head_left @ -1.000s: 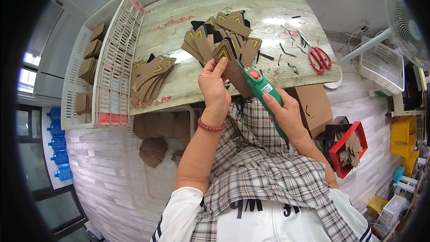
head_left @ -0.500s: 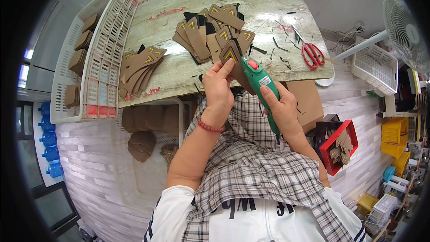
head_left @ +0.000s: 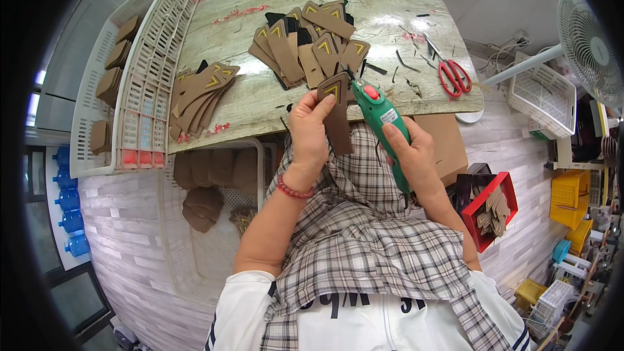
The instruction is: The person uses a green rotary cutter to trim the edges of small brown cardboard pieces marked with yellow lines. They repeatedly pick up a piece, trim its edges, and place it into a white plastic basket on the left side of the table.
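Note:
My left hand [head_left: 311, 125] pinches a brown fabric tab [head_left: 337, 120] with a yellow chevron near its rounded end. The thumb lies over the chevron, and the tab's plain end hangs over my lap. My right hand [head_left: 412, 156] is wrapped round green electric scissors [head_left: 379, 112] with a red button. Their narrow dark tip is at the tab's upper right edge; whether it touches is too small to tell. Just beyond lies a loose heap of similar tabs [head_left: 286, 52], some showing black backing. A fanned stack of tabs [head_left: 207, 94] rests at the table's left.
Red-handled scissors [head_left: 455, 78] and black scraps [head_left: 407, 62] lie on the table [head_left: 227, 39]. A white crate [head_left: 144, 84] with brown stacks stands left. Below are a bin of brown bundles [head_left: 218, 169], a carton [head_left: 445, 146] and a red box [head_left: 481, 240]. A fan [head_left: 588, 45] stands right.
The tab has turned in my left hand, its plain end swinging from lower right to nearly straight down. My left hand has shifted slightly left and down. The electric scissors have moved slightly right.

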